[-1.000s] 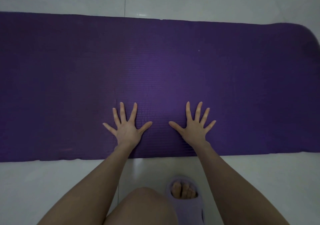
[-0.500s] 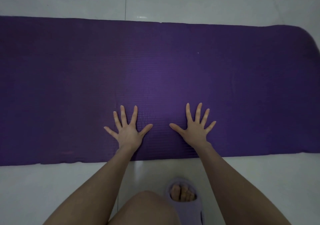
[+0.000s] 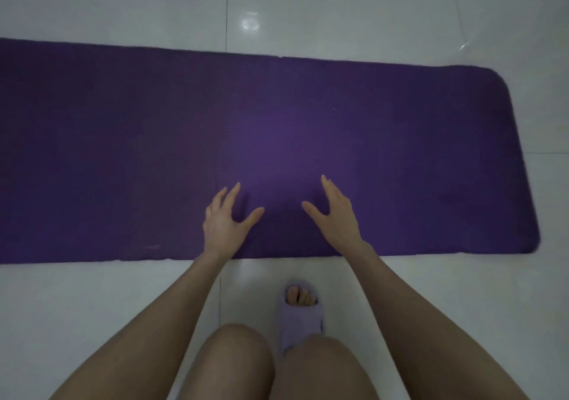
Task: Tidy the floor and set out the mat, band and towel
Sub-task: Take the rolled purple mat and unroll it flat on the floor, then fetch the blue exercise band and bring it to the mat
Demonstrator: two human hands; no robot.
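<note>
A purple mat [image 3: 400, 140] lies unrolled flat on the white tiled floor, running off the left edge of the view, its rounded right end in sight. My left hand [image 3: 226, 221] and my right hand [image 3: 334, 211] are over the mat near its front edge, fingers straight and relaxed, palms turned toward each other. Neither hand holds anything. Whether they touch the mat is unclear. No band or towel is in view.
White glossy floor tiles [image 3: 338, 14] surround the mat. My knees [image 3: 237, 362] and a foot in a lilac slipper [image 3: 300, 316] are just in front of the mat's near edge.
Both hands have lifted from lying flat and spread on the mat and turned inward, fingers closer together. The view has pulled back, showing the mat's right end.
</note>
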